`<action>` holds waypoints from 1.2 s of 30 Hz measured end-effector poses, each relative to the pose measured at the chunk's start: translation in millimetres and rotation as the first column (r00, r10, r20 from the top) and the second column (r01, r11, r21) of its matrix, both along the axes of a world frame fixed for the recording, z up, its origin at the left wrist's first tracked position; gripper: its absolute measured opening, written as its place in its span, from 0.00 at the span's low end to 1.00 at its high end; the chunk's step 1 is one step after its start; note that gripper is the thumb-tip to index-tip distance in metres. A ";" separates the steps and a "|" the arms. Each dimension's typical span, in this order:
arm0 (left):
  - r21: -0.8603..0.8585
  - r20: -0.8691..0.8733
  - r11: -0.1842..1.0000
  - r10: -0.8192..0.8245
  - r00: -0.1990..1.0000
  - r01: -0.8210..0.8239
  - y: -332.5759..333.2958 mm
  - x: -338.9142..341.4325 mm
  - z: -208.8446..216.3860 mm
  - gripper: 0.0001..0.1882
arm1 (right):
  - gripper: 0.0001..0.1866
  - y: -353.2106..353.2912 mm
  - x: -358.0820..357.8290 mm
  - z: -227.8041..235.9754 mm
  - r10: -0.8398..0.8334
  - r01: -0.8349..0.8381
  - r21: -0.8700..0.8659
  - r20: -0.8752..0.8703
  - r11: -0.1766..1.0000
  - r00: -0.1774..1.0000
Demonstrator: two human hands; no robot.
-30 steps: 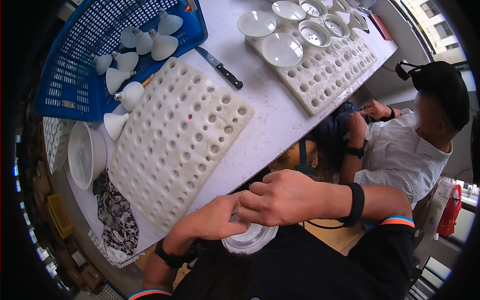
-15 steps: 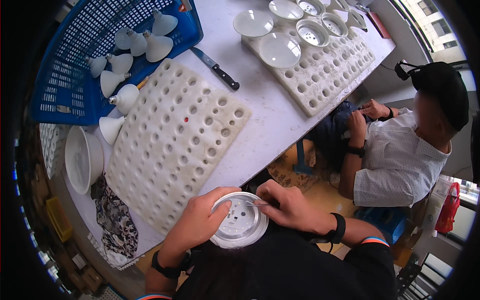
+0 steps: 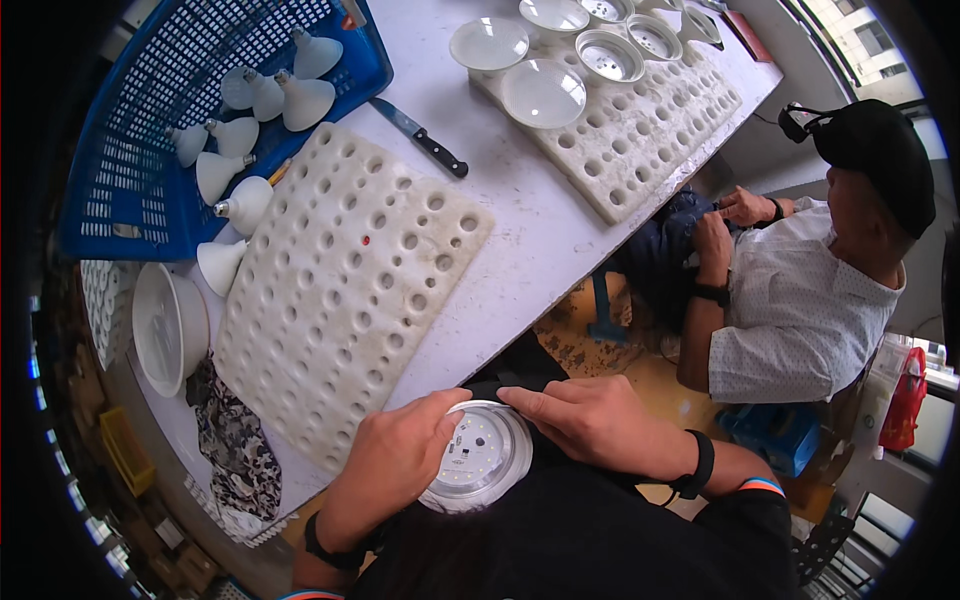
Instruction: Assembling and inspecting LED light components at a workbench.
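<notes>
White lamp disc [image 3: 478,456] in both grips: left hand [image 3: 395,462] clamps its left rim, right hand [image 3: 590,422] pinches the top edge, below the foam tray [image 3: 340,290] on the surface [image 3: 520,215].

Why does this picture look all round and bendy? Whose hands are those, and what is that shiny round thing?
The camera sits on a person's head and looks down, and its wide lens bends straight edges. The left hand and right hand are that person's own. Together they hold a round white lamp part with tiny light dots inside. On the table lie a white foam tray full of holes, a knife, and a blue basket with white bulb shells. Another person sits beside the table.
</notes>
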State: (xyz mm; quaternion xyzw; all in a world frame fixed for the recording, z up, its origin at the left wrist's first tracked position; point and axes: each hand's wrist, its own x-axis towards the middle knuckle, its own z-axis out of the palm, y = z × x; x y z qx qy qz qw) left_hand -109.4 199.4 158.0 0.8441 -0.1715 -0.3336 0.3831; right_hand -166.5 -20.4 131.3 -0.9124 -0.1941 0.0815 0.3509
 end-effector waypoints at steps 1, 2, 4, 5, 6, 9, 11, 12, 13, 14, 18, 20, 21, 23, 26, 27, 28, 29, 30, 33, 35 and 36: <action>-0.002 0.024 1.000 -0.011 1.000 0.011 -0.4 -1.0 0.2 0.11 | 0.19 0.0 -0.8 3.4 -0.002 0.002 0.000 0.001 1.000 1.000; -0.005 0.048 1.000 -0.023 0.999 0.023 -0.8 -1.8 0.0 0.10 | 0.19 0.3 -1.8 7.6 0.007 -0.008 -0.048 -0.019 0.999 1.000; 0.012 0.077 0.999 -0.037 0.996 0.036 -1.7 -3.9 -0.7 0.10 | 0.20 1.4 -4.9 13.8 0.012 -0.016 -0.096 -0.038 0.995 0.999; 0.029 0.106 0.999 -0.047 0.993 0.044 -2.1 -5.4 -0.7 0.10 | 0.20 2.9 -7.0 16.1 0.013 -0.021 -0.149 -0.055 0.989 0.998; 0.030 0.107 0.999 -0.047 0.993 0.044 -3.7 -7.5 -0.7 0.10 | 0.19 4.3 -7.7 18.3 0.012 -0.026 -0.201 -0.073 0.979 0.997; 0.068 0.151 0.994 -0.090 0.985 0.080 -7.9 -10.2 -0.6 0.09 | 0.19 12.6 -0.8 25.2 0.048 -0.057 -0.206 -0.045 0.977 0.998; 0.086 0.152 0.990 -0.127 0.980 0.115 -7.7 -7.6 -0.9 0.09 | 0.19 13.6 3.8 23.9 0.072 -0.076 -0.202 -0.026 0.976 0.997; 0.084 0.152 0.990 -0.129 0.980 0.118 -7.5 -6.7 -1.7 0.09 | 0.19 14.0 5.7 23.0 0.096 -0.096 -0.198 -0.011 0.975 0.995; 0.077 0.149 0.989 -0.135 0.980 0.125 -7.2 -5.8 -2.6 0.10 | 0.19 14.6 7.5 22.0 0.093 -0.094 -0.200 -0.011 0.975 0.996; 0.072 0.145 0.989 -0.137 0.980 0.127 -7.0 -5.9 -3.2 0.10 | 0.20 14.9 9.1 20.6 0.126 -0.117 -0.202 0.033 0.972 0.991; 0.072 0.137 0.988 -0.144 0.980 0.135 -4.7 -5.6 -4.3 0.10 | 0.20 7.9 7.6 19.3 0.151 -0.138 -0.218 0.043 0.966 0.988; 0.059 0.130 0.992 -0.116 0.985 0.109 -2.3 -6.6 -6.5 0.09 | 0.19 3.4 5.0 21.9 0.160 -0.148 -0.263 0.025 0.953 0.987; 0.058 0.129 0.992 -0.115 0.985 0.108 -2.9 -7.1 -6.3 0.09 | 0.19 2.3 4.0 23.0 0.164 -0.154 -0.308 0.006 0.939 0.987; 0.069 0.150 0.992 -0.119 0.982 0.109 -5.1 -7.4 -5.3 0.08 | 0.19 12.7 10.6 22.4 0.181 -0.160 -0.271 0.055 0.949 0.982; 0.092 0.125 0.988 -0.134 0.983 0.123 -4.6 -5.2 -5.2 0.08 | 0.18 16.7 14.9 20.1 0.209 -0.180 -0.230 0.107 0.956 0.972; 0.092 0.126 0.988 -0.134 0.983 0.123 -3.8 -5.4 -5.8 0.08 | 0.17 17.4 15.7 18.8 0.229 -0.200 -0.226 0.108 0.953 0.967; 0.084 0.137 0.990 -0.120 0.983 0.109 -2.7 -6.1 -6.7 0.08 | 0.17 14.7 14.4 18.6 0.229 -0.200 -0.225 0.109 0.953 0.967; 0.074 0.146 0.993 -0.104 0.984 0.094 -2.4 -7.3 -7.3 0.08 | 0.17 8.5 10.9 19.0 0.210 -0.186 -0.263 0.065 0.947 0.976; 0.074 0.146 0.993 -0.102 0.984 0.092 -2.1 -7.5 -7.6 0.08 | 0.16 5.2 9.0 19.2 0.189 -0.173 -0.301 0.023 0.938 0.982; 0.069 0.150 0.993 -0.109 0.983 0.100 -1.6 -7.0 -7.7 0.08 | 0.14 9.2 12.6 22.2 0.178 -0.167 -0.277 0.018 0.946 0.984; 0.121 0.128 0.985 -0.138 0.982 0.123 -2.2 -4.5 -6.4 0.08 | 0.13 18.5 21.0 17.3 0.209 -0.190 -0.226 0.061 0.955 0.976; 0.117 0.129 0.985 -0.144 0.981 0.129 -2.7 -3.6 -5.3 0.08 | 0.11 20.4 23.9 15.9 0.239 -0.219 -0.174 0.108 0.960 0.965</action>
